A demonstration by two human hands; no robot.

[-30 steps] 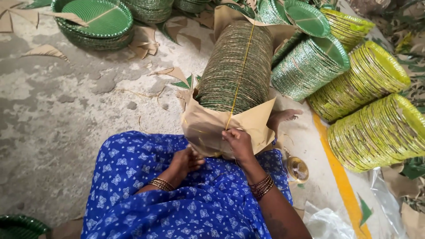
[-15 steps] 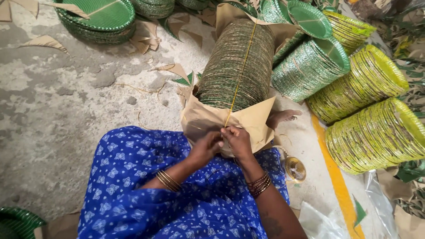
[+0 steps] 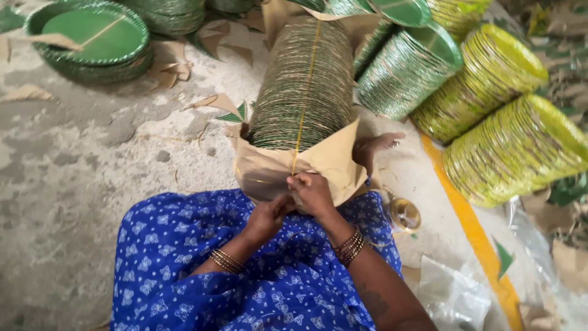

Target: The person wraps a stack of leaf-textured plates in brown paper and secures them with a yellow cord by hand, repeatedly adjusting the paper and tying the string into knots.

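Observation:
A long roll of stacked green paper plates [image 3: 303, 86] lies on the floor in front of me, its near end capped with brown paper [image 3: 334, 162]. A yellow string [image 3: 306, 79] runs along the top of the roll down to the paper. My right hand [image 3: 313, 193] pinches the string at the paper's lower edge. My left hand [image 3: 268, 216] is closed right beside it, fingers on the same string. Both wrists wear bangles, and my blue patterned dress [image 3: 184, 270] fills the bottom of the view.
More plate rolls, green [image 3: 407, 67] and yellow-green [image 3: 514, 150], lie to the right. A flat stack of green plates [image 3: 92, 37] sits at the far left. A spool of string [image 3: 404, 214] rests by my right knee. Paper scraps litter the concrete floor; a yellow line [image 3: 471, 233] crosses it.
My left hand rose from my lap to meet my right hand at the string on the paper cap. The view shifted slightly closer to the roll.

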